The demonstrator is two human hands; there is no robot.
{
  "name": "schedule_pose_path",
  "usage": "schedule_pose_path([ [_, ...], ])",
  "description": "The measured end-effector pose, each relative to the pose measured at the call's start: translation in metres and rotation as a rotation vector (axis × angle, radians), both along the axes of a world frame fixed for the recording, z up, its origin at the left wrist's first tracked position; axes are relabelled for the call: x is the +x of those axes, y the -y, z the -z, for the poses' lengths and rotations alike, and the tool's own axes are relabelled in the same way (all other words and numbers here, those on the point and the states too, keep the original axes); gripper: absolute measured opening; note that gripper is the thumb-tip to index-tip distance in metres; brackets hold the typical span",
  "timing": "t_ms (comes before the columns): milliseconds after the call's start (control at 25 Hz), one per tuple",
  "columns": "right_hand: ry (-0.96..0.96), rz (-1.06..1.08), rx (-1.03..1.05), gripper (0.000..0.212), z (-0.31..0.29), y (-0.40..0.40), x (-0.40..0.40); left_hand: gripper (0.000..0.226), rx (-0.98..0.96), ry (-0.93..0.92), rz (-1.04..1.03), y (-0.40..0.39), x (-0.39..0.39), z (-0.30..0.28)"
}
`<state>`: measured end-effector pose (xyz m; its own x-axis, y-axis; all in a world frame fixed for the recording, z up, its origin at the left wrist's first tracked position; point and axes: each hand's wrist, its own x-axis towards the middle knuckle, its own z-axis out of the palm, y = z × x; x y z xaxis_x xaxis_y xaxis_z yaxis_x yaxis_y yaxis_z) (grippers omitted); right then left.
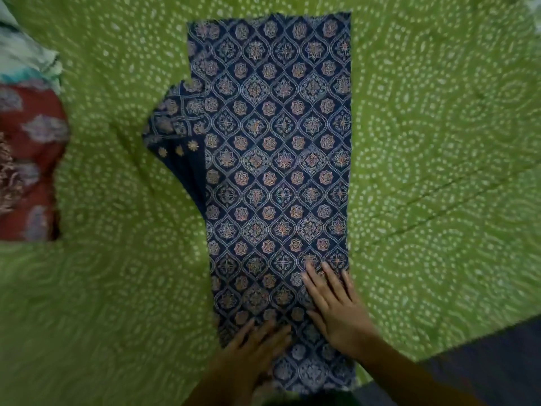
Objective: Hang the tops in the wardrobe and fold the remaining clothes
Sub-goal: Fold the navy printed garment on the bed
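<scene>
You've got the navy printed garment [278, 148] laid out long and flat down the middle of the green dotted bedspread [439, 127], folded into a narrow strip with a sleeve flap poking out on its left edge about halfway up. Your right hand [333, 312] is flat on the cloth near its lower right edge, fingers straight and slightly spread, palm down, gripping nothing. Your left hand [251, 347] lies just beside it, lower on the fabric, fingers stretched out and pressing the near end; it's a touch blurred, but nothing is pinched there either. Both hands sit on the near end of the garment, close together without touching. Off at the left edge of the bed there's a red patterned cloth [29, 171], and above it a pale teal-and-white cloth [26, 57], both well apart from the garment.
</scene>
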<state>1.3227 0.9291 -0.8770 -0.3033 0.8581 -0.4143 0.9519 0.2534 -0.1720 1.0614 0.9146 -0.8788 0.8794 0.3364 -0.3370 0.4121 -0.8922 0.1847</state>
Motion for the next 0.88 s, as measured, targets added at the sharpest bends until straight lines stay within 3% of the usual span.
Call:
schedule_pose_path([
  [40,-0.011,-0.011,-0.013,0.060,-0.004,0.000,0.002,0.060,0.001,0.011,-0.001,0.001,-0.008,-0.004],
  [80,-0.012,-0.004,-0.018,0.058,-0.008,-0.009,0.003,0.058,-0.020,0.060,-0.152,-0.010,-0.010,-0.011],
  [120,-0.011,0.021,-0.008,0.057,-0.012,-0.025,0.002,0.059,-0.042,0.127,-0.464,-0.032,-0.006,-0.020],
  [160,-0.007,0.066,0.016,0.055,-0.015,-0.046,0.002,0.061,-0.054,0.218,-0.896,-0.066,0.003,-0.031],
  [240,0.012,0.193,0.077,0.050,-0.019,-0.095,-0.001,0.048,-0.253,0.528,-1.765,-0.156,0.019,-0.047],
  [280,0.015,0.259,0.099,0.048,-0.021,-0.118,-0.004,0.038,-0.433,0.752,-2.078,-0.206,0.017,-0.042],
  [320,-0.002,0.317,0.116,0.047,-0.022,-0.138,-0.009,0.036,-0.653,0.909,-2.215,-0.250,0.014,-0.038],
  [400,-0.069,0.407,0.126,0.045,-0.024,-0.172,-0.024,0.055,-1.039,0.979,-2.195,-0.321,0.005,-0.032],
  [440,-0.102,0.434,0.142,0.044,-0.027,-0.185,-0.036,0.067,-1.074,0.970,-2.171,-0.341,-0.001,-0.027],
  [520,-0.172,0.465,0.173,0.044,-0.037,-0.209,-0.067,0.078,-1.006,0.907,-2.186,-0.364,-0.011,-0.024],
  [600,-0.220,0.439,0.194,0.043,-0.047,-0.229,-0.108,0.078,-0.786,0.949,-2.197,-0.368,-0.025,-0.030],
  [720,-0.258,0.383,0.221,0.042,-0.061,-0.247,-0.175,0.048,-0.499,1.010,-2.170,-0.323,-0.074,-0.036],
  [800,-0.273,0.362,0.197,0.045,-0.064,-0.246,-0.212,0.028,-0.445,1.007,-2.132,-0.285,-0.117,-0.033],
  [880,-0.249,0.303,0.142,0.055,-0.058,-0.238,-0.241,0.024,-0.444,0.959,-2.079,-0.255,-0.151,-0.028],
])
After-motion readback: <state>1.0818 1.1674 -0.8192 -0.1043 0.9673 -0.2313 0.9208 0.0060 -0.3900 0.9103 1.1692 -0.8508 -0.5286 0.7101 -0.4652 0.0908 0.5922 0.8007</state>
